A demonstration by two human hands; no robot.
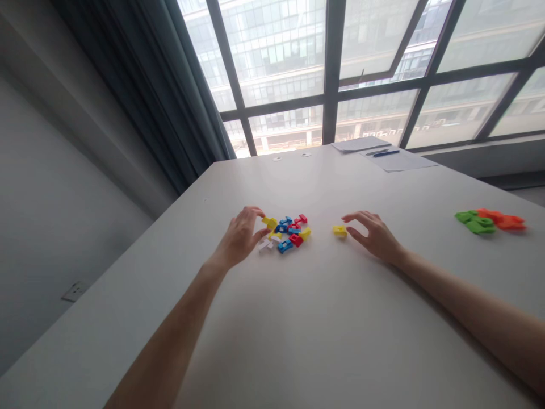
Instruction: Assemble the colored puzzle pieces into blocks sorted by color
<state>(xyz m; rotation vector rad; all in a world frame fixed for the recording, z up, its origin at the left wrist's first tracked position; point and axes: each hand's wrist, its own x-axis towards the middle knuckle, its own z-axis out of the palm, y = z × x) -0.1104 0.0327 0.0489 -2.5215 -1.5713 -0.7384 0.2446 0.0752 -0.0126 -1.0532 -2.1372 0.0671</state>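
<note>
My left hand (242,236) is at the left side of a small pile of plastic pieces, with thumb and index finger closed on a yellow toy block (269,223). In the pile beside it lie blue blocks (285,246), red blocks (301,219), white blocks (265,245) and another yellow block (305,233). To the right of the pile a single yellow block (339,231) rests on the table. My right hand (371,233) is just right of that block, its thumb and fingers apart and holding nothing.
The white table (298,329) carries green pieces (476,222) and orange pieces (504,219) at the right. Paper sheets (404,162) with a blue pen (386,153) lie at the far edge, by the window. A dark curtain (157,79) hangs at the left.
</note>
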